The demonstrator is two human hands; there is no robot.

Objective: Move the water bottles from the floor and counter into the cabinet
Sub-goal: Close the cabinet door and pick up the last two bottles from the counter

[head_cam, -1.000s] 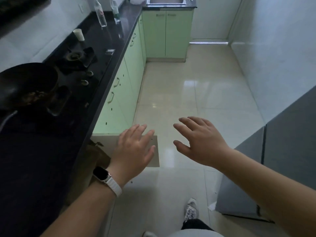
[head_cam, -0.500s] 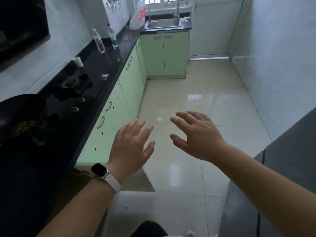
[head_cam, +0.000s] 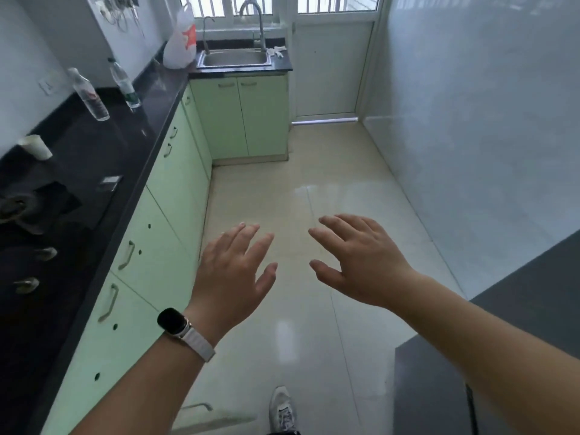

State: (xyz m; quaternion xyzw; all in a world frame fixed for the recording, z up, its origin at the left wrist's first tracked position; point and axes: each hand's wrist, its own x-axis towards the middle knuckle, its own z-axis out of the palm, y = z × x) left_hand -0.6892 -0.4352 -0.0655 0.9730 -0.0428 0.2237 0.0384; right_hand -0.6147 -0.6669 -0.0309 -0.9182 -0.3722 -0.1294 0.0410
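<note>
Two water bottles stand upright on the black counter (head_cam: 94,171) at about 10 o'clock in the head view: a clear bottle (head_cam: 89,95) nearer the camera and, just beside it toward the sink (head_cam: 236,58), a green-labelled bottle (head_cam: 124,84). No bottle shows on the floor (head_cam: 298,199). Compared with one second ago, the view has lifted and advanced: the bottles appear larger and lower in the frame, the wok has left the view at 9 o'clock, and the open cabinet door (head_cam: 201,416), formerly under the left hand, now lies at 6 o'clock beside a shoe (head_cam: 283,409). This suggests the person is walking away from the cabinet toward the counter bottles, so the floor portion may already be complete and the counter pair remains.

The left hand (head_cam: 235,277), wearing a watch (head_cam: 172,321), and the right hand (head_cam: 364,262) are both held forward at chest height, palms down, fingers spread and slightly curled, empty. They hang apart from each other over the floor, at about 6 o'clock from the sink, well short of either bottle. A paper cup (head_cam: 34,147) stands on the counter at 9 o'clock.
</note>
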